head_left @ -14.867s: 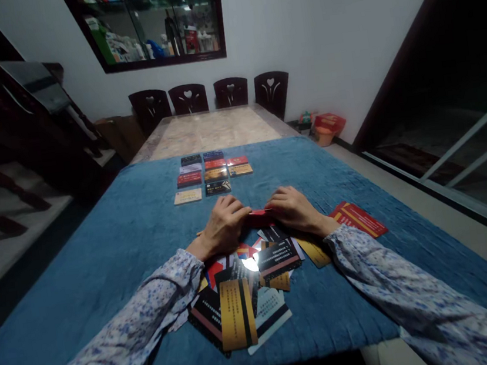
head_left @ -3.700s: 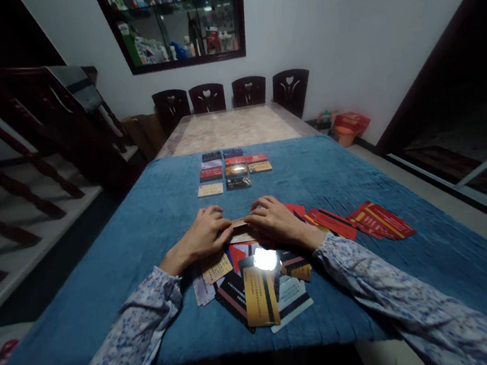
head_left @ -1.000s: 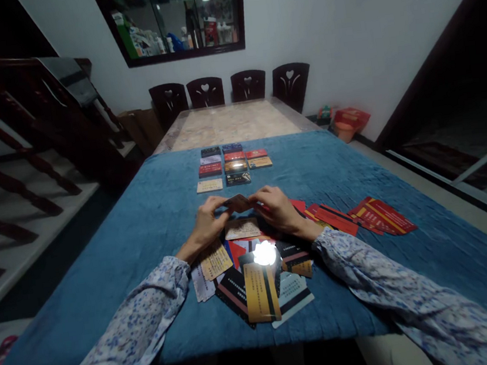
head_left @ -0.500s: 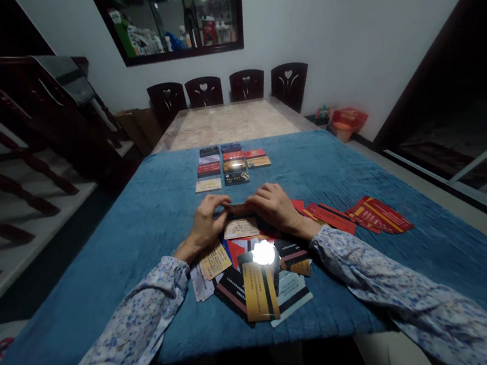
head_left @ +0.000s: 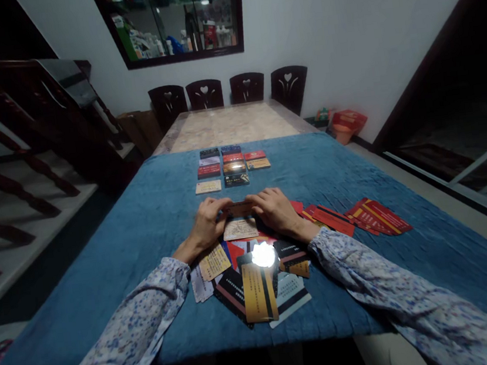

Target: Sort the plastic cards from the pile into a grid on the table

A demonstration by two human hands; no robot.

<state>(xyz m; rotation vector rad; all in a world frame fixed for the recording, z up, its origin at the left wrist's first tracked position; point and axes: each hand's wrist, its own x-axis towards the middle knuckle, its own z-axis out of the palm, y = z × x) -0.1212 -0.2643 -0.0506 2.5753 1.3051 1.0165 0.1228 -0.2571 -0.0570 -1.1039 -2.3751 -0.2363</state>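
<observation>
Between my two hands a brownish card [head_left: 240, 209] stands on its long edge; whether it is one card or a small stack I cannot tell. My left hand [head_left: 207, 219] pinches its left end with thumb and fingers. At the right end my right hand [head_left: 275, 208] grips it the same way, fingers bent. Just below lies a cream printed card [head_left: 240, 228]. Nearer to me spreads a loose pile of cards, with a gold card [head_left: 259, 292] on top, a black card [head_left: 233, 295] to its left and a pale blue card [head_left: 290, 296] to its right.
Neat rows of cards lie farther out, among them a black card [head_left: 236, 180] and a cream card [head_left: 208, 187]. Red cards [head_left: 378, 216] fan out at the right. A blue cloth [head_left: 141, 218] covers the near part of the table; dark chairs [head_left: 248, 87] line the far end.
Both hands keep their hold on the brownish card, which now shows more of its face. The view has shifted very slightly; the other cards stay in place.
</observation>
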